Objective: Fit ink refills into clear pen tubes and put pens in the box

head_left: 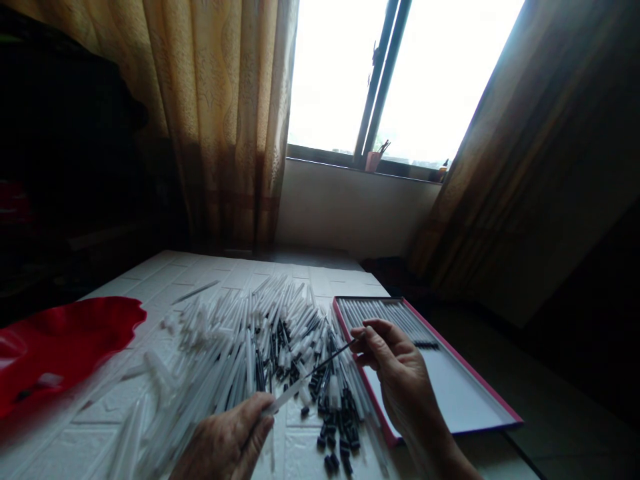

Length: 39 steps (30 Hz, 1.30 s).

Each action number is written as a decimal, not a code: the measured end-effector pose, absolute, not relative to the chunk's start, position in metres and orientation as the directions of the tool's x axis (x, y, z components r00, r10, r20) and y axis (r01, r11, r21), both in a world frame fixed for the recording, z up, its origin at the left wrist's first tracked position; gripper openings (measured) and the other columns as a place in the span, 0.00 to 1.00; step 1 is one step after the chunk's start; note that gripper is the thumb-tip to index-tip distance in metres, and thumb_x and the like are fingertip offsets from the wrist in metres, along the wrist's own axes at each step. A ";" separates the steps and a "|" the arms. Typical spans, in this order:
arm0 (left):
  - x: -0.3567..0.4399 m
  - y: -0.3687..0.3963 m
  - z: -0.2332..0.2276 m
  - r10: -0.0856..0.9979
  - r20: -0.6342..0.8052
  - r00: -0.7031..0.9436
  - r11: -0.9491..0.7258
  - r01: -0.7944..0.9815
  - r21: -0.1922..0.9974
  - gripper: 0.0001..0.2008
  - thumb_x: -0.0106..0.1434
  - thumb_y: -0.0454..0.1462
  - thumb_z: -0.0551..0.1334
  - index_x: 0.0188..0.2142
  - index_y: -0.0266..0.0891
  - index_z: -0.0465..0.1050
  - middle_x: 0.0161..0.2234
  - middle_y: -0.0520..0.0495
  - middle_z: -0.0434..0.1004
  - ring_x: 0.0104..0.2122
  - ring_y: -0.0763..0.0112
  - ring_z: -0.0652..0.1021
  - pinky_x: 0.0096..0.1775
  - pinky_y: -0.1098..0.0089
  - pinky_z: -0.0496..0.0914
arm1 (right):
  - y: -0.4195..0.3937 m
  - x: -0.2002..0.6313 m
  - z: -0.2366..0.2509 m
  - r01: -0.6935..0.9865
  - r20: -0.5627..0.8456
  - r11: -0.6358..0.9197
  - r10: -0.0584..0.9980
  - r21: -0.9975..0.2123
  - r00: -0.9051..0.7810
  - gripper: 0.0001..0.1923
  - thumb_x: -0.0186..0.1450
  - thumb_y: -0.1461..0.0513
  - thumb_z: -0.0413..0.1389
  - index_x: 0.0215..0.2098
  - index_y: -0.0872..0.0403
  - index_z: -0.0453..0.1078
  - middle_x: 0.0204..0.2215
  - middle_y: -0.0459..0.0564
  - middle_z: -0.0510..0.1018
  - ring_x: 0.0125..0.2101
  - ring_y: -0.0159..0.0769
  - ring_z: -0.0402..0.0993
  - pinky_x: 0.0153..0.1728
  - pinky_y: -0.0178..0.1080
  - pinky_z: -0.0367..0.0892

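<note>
While right hand point(400, 373) pinches refill point(333, 357), left hand point(230, 440) grips barrel point(287, 399)

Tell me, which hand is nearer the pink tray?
Right. The right hand hovers over the pink tray's left edge; the left hand sits well left of it, over the pens.

Translucent plastic pen barrel point(287, 399), glossy red bowl point(65, 347)

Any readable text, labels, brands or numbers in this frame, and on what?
None can be read.
Pen barrels in the pile: no print visible, blurred.
Pink-rimmed tray: no label visible.
Red plastic bag: no lettering visible.
Cup on the windowsill: too small to tell.
</note>
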<state>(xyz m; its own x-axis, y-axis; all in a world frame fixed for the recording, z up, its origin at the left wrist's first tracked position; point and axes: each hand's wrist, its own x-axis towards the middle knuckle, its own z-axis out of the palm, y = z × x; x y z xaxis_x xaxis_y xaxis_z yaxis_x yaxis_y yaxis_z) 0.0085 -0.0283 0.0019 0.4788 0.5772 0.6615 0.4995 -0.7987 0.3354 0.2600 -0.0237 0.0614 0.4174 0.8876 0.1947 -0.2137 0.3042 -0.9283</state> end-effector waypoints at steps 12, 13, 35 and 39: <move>0.010 -0.027 0.002 0.558 0.670 0.490 -0.804 0.520 0.289 0.12 0.77 0.44 0.43 0.48 0.49 0.63 0.30 0.56 0.84 0.25 0.71 0.85 0.28 0.80 0.75 | -0.026 0.249 0.050 -0.150 0.188 0.242 0.934 -0.959 0.305 0.20 0.55 0.49 0.69 0.35 0.54 0.75 0.30 0.49 0.83 0.25 0.34 0.78 0.23 0.32 0.71; 0.011 -0.027 0.002 0.553 0.670 0.496 -0.807 0.518 0.283 0.13 0.77 0.43 0.42 0.48 0.48 0.63 0.29 0.57 0.83 0.25 0.71 0.85 0.28 0.80 0.74 | -0.028 0.245 0.047 -0.122 0.191 0.227 0.948 -0.966 0.255 0.19 0.57 0.49 0.67 0.35 0.54 0.75 0.30 0.50 0.83 0.26 0.34 0.78 0.23 0.32 0.71; 0.012 -0.026 -0.012 0.642 0.583 0.497 -0.766 0.438 0.470 0.09 0.76 0.41 0.46 0.45 0.48 0.64 0.24 0.60 0.74 0.22 0.75 0.80 0.25 0.81 0.69 | -0.060 0.246 0.030 0.908 0.047 0.389 0.921 -0.155 -0.387 0.07 0.60 0.68 0.60 0.27 0.51 0.77 0.31 0.47 0.81 0.28 0.38 0.79 0.26 0.33 0.65; 0.014 -0.026 -0.010 0.588 0.625 0.513 -0.804 0.451 0.386 0.10 0.77 0.42 0.44 0.47 0.48 0.62 0.24 0.60 0.74 0.21 0.75 0.81 0.25 0.82 0.71 | -0.058 0.241 0.024 0.919 -0.036 0.388 0.920 -0.064 -0.391 0.04 0.60 0.65 0.62 0.32 0.50 0.78 0.34 0.47 0.82 0.32 0.40 0.81 0.27 0.33 0.65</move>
